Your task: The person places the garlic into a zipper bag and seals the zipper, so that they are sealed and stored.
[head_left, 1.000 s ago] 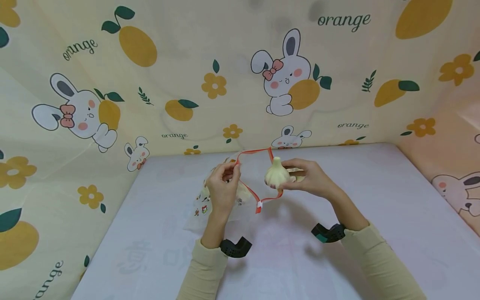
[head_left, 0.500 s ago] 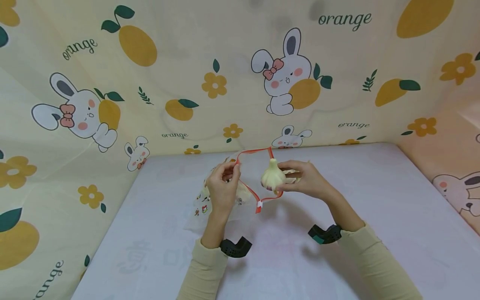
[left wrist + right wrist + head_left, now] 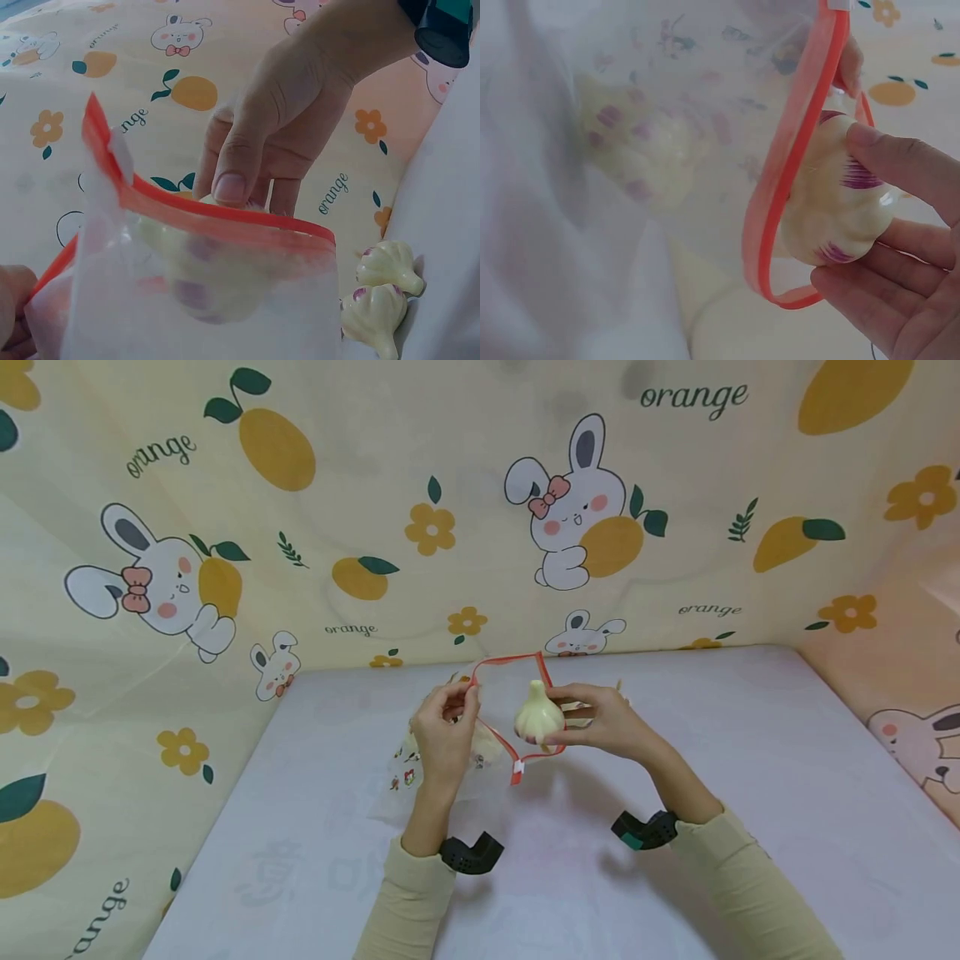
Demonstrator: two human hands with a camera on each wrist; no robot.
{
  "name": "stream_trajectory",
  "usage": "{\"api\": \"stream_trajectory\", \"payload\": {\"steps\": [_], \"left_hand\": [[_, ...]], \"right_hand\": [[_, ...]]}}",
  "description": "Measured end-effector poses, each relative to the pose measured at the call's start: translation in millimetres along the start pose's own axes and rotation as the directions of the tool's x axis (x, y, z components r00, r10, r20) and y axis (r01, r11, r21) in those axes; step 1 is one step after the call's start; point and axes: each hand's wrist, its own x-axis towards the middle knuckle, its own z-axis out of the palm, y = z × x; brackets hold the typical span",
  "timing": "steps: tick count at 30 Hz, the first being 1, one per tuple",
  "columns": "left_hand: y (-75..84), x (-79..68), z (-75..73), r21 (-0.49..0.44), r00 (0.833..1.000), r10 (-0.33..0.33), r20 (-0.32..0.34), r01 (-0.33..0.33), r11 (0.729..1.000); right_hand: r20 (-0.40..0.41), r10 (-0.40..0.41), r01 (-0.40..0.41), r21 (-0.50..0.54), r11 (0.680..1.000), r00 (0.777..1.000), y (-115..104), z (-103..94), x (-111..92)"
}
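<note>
Patterned backdrop cloth (image 3: 480, 460), printed with rabbits and oranges, closes off the far side; before it lies a table with a pale cover (image 3: 675, 877). Subject item: one purple-marked garlic bulb (image 3: 538, 714), in the right hand (image 3: 611, 718), above the table at the spread mouth of a translucent printed zip bag (image 3: 408, 781).

Key relation: the bulb lies directly left of the right palm, at the ends of that hand's fingers and thumb, with the bag's body further left. The right hand is the nearer one, being in contact with the bulb; the left hand (image 3: 444, 727) is apart from it. In the right wrist view the red zip rim (image 3: 776, 195) partly screens the bulb; how far inside the mouth it sits cannot be judged.

Orientation: neck upward, root end down. Its long axis stands close to upright, across the mouth, which faces right.

Condition of hands: right, thumb and fingers clamped on the bulb from the right; left, thumb and fingers together, pinching the left part of the rim. Also noted: pale garlic inside the bag (image 3: 641, 142), count unclear, and two loose bulbs (image 3: 376, 313) on the table, far right of the bag.
</note>
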Motion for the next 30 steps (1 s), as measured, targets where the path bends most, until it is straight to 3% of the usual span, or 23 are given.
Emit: {"api": "stream_trajectory", "payload": {"steps": [10, 16, 30], "left_hand": [[2.2, 4.2, -7.0, -0.012, 0.999, 0.033, -0.040, -0.033, 0.999], [-0.2, 4.9, -8.5, -0.006, 0.999, 0.042, -0.035, -0.042, 0.999], [-0.2, 4.0, -7.5, 0.004, 0.999, 0.034, -0.021, -0.034, 0.999]], "right_hand": [[-0.001, -0.025, 0.025, -0.010, 1.000, 1.000, -2, 4.3, 3], [-0.011, -0.058, 0.057, -0.070, 0.996, 0.998, -1, 3.6, 3], [-0.087, -0.056, 0.051, -0.057, 0.997, 0.995, 12, -7.4, -10]]}}
